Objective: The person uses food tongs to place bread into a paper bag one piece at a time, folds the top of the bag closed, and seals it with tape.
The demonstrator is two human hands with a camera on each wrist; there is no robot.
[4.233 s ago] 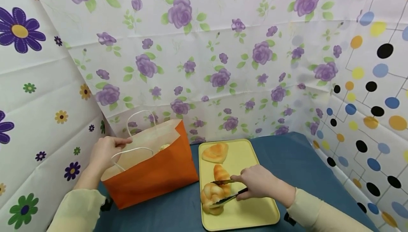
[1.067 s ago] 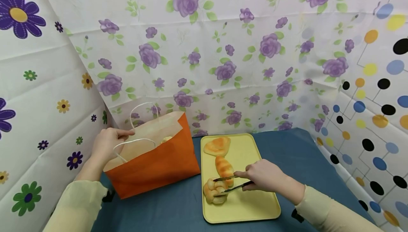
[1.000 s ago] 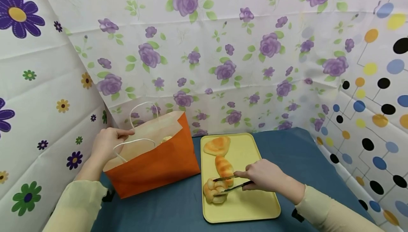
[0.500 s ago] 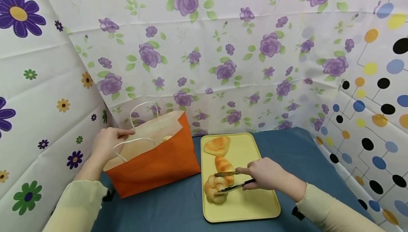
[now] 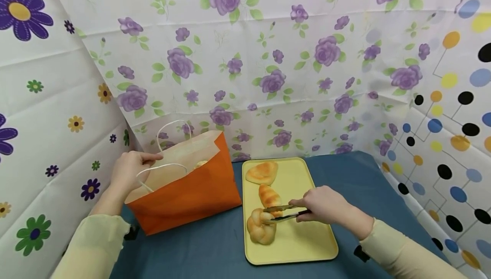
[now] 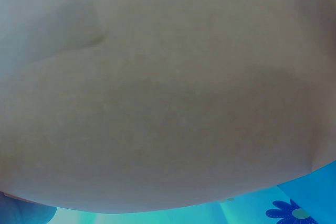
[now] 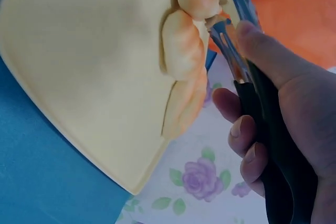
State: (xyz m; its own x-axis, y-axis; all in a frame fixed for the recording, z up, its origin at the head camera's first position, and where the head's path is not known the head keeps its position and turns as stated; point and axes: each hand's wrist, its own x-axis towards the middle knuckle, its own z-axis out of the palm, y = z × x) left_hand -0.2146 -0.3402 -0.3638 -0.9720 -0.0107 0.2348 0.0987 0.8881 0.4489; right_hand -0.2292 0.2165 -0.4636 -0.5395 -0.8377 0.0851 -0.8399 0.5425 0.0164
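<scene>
My left hand (image 5: 128, 170) pinches the left rim of an orange paper bag (image 5: 192, 198), beside its white handles. In my right hand (image 5: 326, 204) is a pair of tongs (image 7: 278, 166) with black grips. The tong tips are at the upper part of a knotted bread roll (image 5: 261, 233), which lies on a yellow tray (image 5: 299, 245); whether they clamp it firmly I cannot tell. Just behind lies a ridged, elongated roll (image 5: 268, 194), partly hidden by the tongs. A flat, golden bread (image 5: 262, 172) sits at the tray's far left. Blurred skin fills most of the left wrist view.
A pale piece (image 5: 200, 164) shows inside the bag, mostly hidden. The bag stands left of the tray on a blue tablecloth (image 5: 207, 249). Floral sheets (image 5: 245, 57) hang behind and at the left, a dotted sheet (image 5: 452, 151) at the right.
The tong arms have come closer together and moved to the upper part of the knotted roll, which looks slightly turned. My left hand has stayed on the bag rim.
</scene>
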